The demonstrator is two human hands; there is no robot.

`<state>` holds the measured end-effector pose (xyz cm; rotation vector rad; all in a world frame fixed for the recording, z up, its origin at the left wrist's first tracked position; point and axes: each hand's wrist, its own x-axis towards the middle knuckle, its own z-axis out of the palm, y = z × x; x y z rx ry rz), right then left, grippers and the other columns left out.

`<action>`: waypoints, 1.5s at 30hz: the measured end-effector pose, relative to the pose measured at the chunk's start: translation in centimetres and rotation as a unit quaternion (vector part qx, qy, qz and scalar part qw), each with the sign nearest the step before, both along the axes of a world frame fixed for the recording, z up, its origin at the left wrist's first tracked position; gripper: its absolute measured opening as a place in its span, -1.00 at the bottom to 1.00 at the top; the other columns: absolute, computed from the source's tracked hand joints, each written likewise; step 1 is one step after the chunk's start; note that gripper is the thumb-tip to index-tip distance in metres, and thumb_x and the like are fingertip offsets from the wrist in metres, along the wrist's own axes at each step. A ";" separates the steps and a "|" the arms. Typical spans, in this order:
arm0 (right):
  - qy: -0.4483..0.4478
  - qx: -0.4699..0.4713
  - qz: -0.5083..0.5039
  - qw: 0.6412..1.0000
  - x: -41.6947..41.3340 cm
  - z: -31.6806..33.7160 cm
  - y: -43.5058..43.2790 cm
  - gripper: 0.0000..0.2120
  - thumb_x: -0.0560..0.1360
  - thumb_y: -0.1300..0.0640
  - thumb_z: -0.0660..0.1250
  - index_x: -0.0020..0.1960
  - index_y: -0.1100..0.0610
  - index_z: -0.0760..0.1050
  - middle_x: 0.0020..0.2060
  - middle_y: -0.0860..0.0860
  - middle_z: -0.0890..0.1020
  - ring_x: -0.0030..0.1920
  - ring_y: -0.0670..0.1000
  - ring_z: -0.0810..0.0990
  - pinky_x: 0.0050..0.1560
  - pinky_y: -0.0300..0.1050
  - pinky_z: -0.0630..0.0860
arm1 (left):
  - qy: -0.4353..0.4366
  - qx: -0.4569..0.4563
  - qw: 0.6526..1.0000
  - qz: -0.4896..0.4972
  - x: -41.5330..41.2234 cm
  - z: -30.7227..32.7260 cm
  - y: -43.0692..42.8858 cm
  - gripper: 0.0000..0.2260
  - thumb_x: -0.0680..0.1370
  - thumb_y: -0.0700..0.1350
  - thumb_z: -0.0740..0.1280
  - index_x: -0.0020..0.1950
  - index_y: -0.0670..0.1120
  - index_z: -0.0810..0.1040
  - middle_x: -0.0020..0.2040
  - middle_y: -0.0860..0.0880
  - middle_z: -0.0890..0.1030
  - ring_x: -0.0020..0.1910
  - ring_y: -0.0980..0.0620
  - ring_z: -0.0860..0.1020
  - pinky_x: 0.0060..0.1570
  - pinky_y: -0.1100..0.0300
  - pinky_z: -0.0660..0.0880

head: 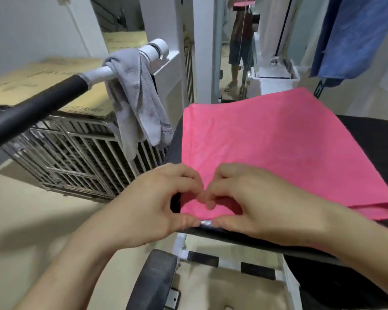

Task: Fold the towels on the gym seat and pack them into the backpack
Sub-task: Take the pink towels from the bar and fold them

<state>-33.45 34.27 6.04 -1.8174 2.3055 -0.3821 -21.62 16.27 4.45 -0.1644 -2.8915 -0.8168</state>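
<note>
The left hand (157,206) and the right hand (253,204) are meeting at the near corner of the pink towel (271,148). Both hands are curling, with fingers bent down and thumbs tucked under. They are pinching the pink towel's near edge, and their fingertips are touching each other. The pink towel is lying flat and folded on the black gym seat (367,135). A small shiny bit is peeking out under the thumbs, and it is too small to make out.

A grey towel (137,101) is hanging over the metal bar (54,92), left of the pink towel. A blue towel (356,34) is hanging up beyond the pink towel's far right corner, and its top is getting cut off by the edge. The far right side of the gym seat is getting cut off too.
</note>
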 end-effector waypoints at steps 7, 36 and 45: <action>0.125 -0.065 -0.049 0.989 2.2 -0.8 -0.2 -0.72 0.52 -0.05 0.14 -0.08 0.04 0.58 -0.25 -0.01 0.53 -0.22 0.07 0.53 -0.25 0.03 0.48 | 0.129 -0.087 0.988 -0.009 0.6 -1.0 0.7 -0.79 0.53 0.11 0.31 -0.04 0.02 0.66 -0.06 0.16 0.61 -0.09 0.14 0.55 -0.05 0.18 0.48; -0.003 -0.241 -0.374 0.895 -0.9 -3.5 16.5 -0.59 0.29 0.48 0.28 -0.14 -0.01 0.58 0.01 -0.10 0.58 0.04 0.03 0.55 0.05 -0.13 0.44 | 0.143 -0.162 0.976 -0.017 2.2 -1.0 -1.3 -0.72 0.48 0.17 0.21 -0.12 0.00 0.58 -0.05 0.11 0.55 -0.02 0.05 0.51 -0.03 0.19 0.47; 0.033 -0.061 -0.266 0.962 -0.9 -1.7 15.0 -0.59 0.47 -0.19 0.32 0.30 -0.22 0.46 0.17 -0.25 0.44 0.23 -0.09 0.43 0.25 0.07 0.42 | 0.072 -0.193 0.974 -0.092 0.6 0.2 0.0 -0.62 0.41 0.15 0.22 0.13 0.09 0.64 0.08 0.20 0.60 0.05 0.15 0.58 0.01 0.22 0.54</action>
